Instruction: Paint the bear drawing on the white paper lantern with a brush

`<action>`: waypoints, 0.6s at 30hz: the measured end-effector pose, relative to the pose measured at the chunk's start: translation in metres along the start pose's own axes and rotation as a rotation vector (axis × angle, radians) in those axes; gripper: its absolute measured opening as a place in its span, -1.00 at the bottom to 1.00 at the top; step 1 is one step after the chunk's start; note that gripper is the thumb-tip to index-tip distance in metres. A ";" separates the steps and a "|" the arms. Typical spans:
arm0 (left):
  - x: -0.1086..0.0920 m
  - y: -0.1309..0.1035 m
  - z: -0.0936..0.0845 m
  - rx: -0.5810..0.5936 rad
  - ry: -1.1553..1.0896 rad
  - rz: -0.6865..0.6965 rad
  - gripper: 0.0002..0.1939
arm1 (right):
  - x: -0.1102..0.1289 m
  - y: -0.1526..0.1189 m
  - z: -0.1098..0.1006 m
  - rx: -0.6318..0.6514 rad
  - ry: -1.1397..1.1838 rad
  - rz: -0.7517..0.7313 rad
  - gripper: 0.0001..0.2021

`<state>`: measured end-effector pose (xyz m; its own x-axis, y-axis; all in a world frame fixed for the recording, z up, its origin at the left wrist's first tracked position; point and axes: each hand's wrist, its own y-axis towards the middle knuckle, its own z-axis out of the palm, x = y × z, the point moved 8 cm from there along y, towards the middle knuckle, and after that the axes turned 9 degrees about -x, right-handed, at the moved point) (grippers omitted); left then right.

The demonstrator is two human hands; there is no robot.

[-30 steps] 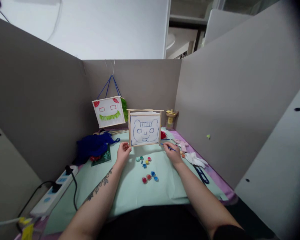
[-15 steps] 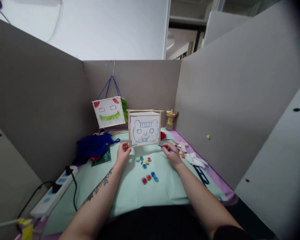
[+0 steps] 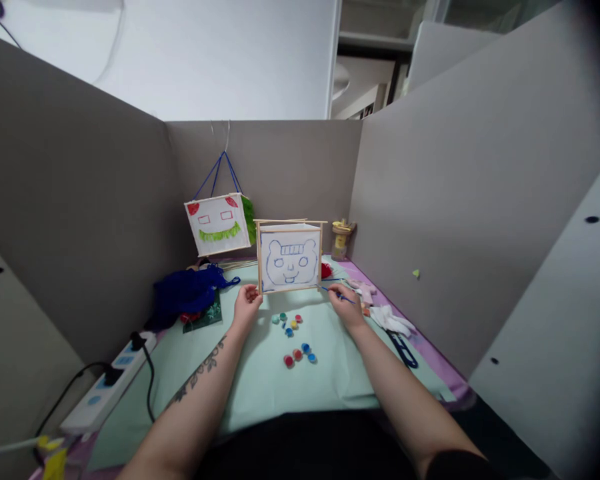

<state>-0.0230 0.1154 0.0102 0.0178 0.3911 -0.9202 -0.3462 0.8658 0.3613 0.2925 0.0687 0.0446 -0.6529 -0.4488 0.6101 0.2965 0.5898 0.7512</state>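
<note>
A paper lantern on a frame of thin wooden sticks (image 3: 291, 259) stands upright in the middle, an animal face drawn in blue on its front. My left hand (image 3: 249, 303) grips its lower left corner post. Between the fingers of my right hand (image 3: 345, 303) is a thin blue paintbrush (image 3: 349, 299), its tip close to the lantern's lower right corner. Small paint pots lie on the green cover in front: a red one (image 3: 289, 361), a blue one (image 3: 306, 348), a yellow one (image 3: 294, 325) and several others.
Another lantern (image 3: 215, 227) hangs from blue cords at the back left. Dark blue cloth (image 3: 185, 293) and a power strip (image 3: 107, 387) are on the left. On the right lie white cloth (image 3: 393, 321) and dark scissors (image 3: 404, 350); a jar (image 3: 340, 241) stands behind. Grey panels surround the table.
My right hand has shifted slightly right with the brush, whose tip has moved along the lower right part of the lantern. My left hand and the lantern have stayed in place.
</note>
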 end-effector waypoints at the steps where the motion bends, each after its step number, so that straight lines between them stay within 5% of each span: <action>1: 0.001 0.000 0.000 0.001 -0.003 -0.001 -0.65 | 0.000 0.000 -0.001 -0.010 -0.002 -0.001 -0.84; 18: -0.001 -0.001 0.001 0.005 -0.009 -0.012 -0.64 | 0.006 0.001 0.009 0.048 0.073 -0.013 -0.85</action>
<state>-0.0221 0.1148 0.0107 0.0304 0.3836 -0.9230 -0.3414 0.8719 0.3511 0.2826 0.0725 0.0463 -0.6038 -0.5034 0.6181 0.2534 0.6140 0.7475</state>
